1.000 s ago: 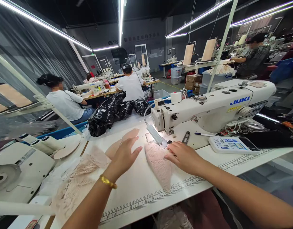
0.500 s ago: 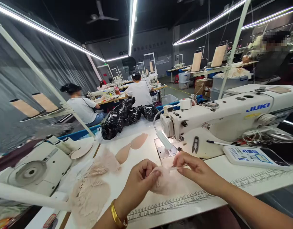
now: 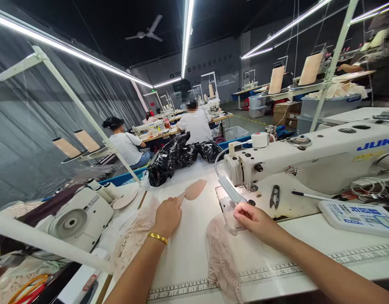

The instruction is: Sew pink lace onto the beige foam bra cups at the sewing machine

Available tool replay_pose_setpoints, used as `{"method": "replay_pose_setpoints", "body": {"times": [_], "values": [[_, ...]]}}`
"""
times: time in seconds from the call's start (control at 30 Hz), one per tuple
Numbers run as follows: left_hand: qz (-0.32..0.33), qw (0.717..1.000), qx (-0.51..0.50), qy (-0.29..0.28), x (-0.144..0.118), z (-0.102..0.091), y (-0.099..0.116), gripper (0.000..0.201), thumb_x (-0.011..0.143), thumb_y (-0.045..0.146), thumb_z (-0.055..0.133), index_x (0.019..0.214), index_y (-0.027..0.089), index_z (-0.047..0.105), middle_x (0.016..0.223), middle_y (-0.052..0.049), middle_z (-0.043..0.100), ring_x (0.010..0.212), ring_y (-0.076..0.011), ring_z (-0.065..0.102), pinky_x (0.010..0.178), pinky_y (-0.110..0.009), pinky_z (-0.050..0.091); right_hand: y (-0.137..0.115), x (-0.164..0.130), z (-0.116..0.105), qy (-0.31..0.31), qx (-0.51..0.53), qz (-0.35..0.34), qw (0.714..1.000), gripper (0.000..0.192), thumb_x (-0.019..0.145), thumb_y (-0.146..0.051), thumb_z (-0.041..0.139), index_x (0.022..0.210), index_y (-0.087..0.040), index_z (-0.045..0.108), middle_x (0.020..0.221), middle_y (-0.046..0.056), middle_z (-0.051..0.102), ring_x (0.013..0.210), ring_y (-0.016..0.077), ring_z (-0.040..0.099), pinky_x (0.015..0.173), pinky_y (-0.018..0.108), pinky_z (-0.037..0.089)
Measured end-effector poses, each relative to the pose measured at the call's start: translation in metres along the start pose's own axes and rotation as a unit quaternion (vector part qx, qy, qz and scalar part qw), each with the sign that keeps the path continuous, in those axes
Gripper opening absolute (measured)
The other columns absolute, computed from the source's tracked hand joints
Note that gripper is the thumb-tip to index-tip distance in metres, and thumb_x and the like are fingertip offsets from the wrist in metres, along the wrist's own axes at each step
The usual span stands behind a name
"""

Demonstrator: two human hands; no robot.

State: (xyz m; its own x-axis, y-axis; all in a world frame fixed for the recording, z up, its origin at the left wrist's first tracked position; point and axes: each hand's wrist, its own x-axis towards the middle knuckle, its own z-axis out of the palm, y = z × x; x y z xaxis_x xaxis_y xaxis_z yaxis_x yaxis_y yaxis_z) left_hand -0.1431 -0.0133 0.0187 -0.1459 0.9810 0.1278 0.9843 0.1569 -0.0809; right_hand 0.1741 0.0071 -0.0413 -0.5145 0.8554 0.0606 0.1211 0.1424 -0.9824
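My left hand, with a gold bracelet at its wrist, reaches over two beige leaf-shaped fabric pieces. It covers most of the nearer one; the farther piece lies flat past the fingers. Those fingers point away and are largely hidden, so their grip cannot be made out. Beside the needle area of the white sewing machine, my right hand is closed in a pinch on a thin translucent strip. Just left of and below it, a pale pink lace piece hangs over the printed ruler at the table's front edge.
More lace fabric is heaped at left. Thread snips, a pen and a clear-cased box lie right. Black plastic bags stand behind. A second machine head is at far left; co-workers sit beyond.
My left hand has let go of the lace and moved left and away to the beige pieces. The lace now lies lower on the table. The view has shifted left.
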Motion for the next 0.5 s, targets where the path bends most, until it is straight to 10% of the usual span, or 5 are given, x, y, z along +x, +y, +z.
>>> {"method": "replay_pose_setpoints", "body": {"times": [0.3,0.5], "values": [[0.058,0.997,0.056,0.013,0.006,-0.010,0.005,0.042,0.099,0.031,0.040,0.075,0.016,0.071,0.081,-0.018,0.076,0.080,-0.0328,0.073,0.073,-0.040,0.051,-0.007,0.003,-0.002,0.015,0.082,0.027,0.996,0.029,0.093,-0.050,0.067,0.090,-0.022,0.059,0.081,0.001,0.066,0.080,0.0200,0.064,0.065,0.030,0.046],[0.088,0.978,-0.137,0.133,-0.008,-0.045,0.022,0.041,0.104,0.036,0.030,0.117,0.021,0.067,0.118,-0.009,0.076,0.105,-0.0258,0.071,0.088,-0.034,0.053,-0.008,0.003,-0.006,0.001,0.107,0.027,0.994,0.044,0.093,-0.064,0.065,0.095,-0.020,0.065,0.092,0.006,0.072,0.087,0.0225,0.070,0.069,0.032,0.053]]}}
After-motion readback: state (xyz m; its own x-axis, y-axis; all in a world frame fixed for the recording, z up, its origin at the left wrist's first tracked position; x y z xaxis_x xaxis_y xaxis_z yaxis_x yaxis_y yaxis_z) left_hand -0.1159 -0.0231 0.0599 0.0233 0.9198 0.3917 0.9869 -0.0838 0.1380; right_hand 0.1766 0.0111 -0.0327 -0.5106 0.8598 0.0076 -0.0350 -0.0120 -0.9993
